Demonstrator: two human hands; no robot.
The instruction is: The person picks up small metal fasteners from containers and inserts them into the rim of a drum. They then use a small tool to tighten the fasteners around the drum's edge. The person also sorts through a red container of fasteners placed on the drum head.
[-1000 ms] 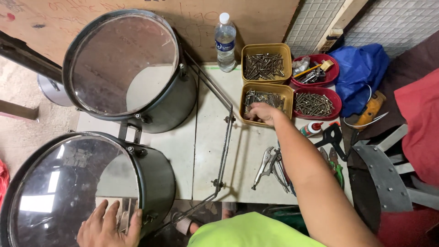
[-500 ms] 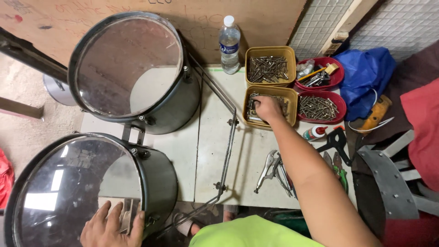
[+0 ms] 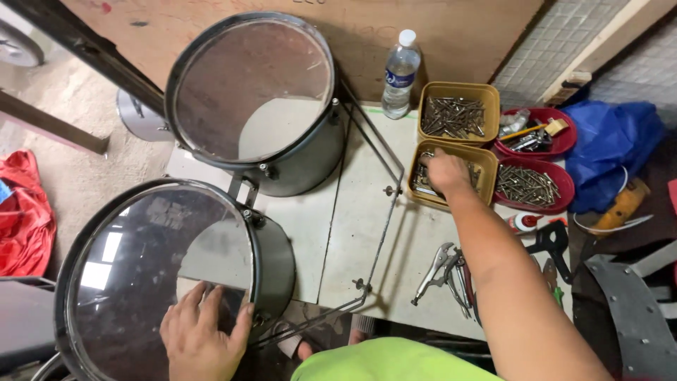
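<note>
Scene: A person works over a pale bench, seen from above, with two dark drums at the left of the frame and trays of hardware at the upper right.
Left hand: The left hand (image 3: 201, 339) lies flat at the bottom left, fingers spread and loosely open, palm down on the clear head of the near drum (image 3: 159, 279); it grips nothing.
Right hand: The right hand (image 3: 448, 171) reaches to the upper right and dips into the near yellow tray (image 3: 486, 185), fingers curled down among the metal screws (image 3: 425, 180). Whether they have pinched one cannot be told from here.
Screws: Small, stiff and likely light singly, smooth metal that probably slips; a fingertip pinch on the shank looks the surest hold.
Near drum: Rigid shell with a thin, taut, see-through skin that would likely dent or puncture under a point; the rim and lugs at its side look the safer places to hold.
Far drum: A second drum (image 3: 257, 99) stands at the upper centre, apart from both hands.
Around: A second yellow tray (image 3: 457, 116) of screws, a water bottle (image 3: 400, 74), two red bowls (image 3: 529, 185) of fasteners and tools, and pliers (image 3: 441, 268) lying right of the bench's centre.
</note>
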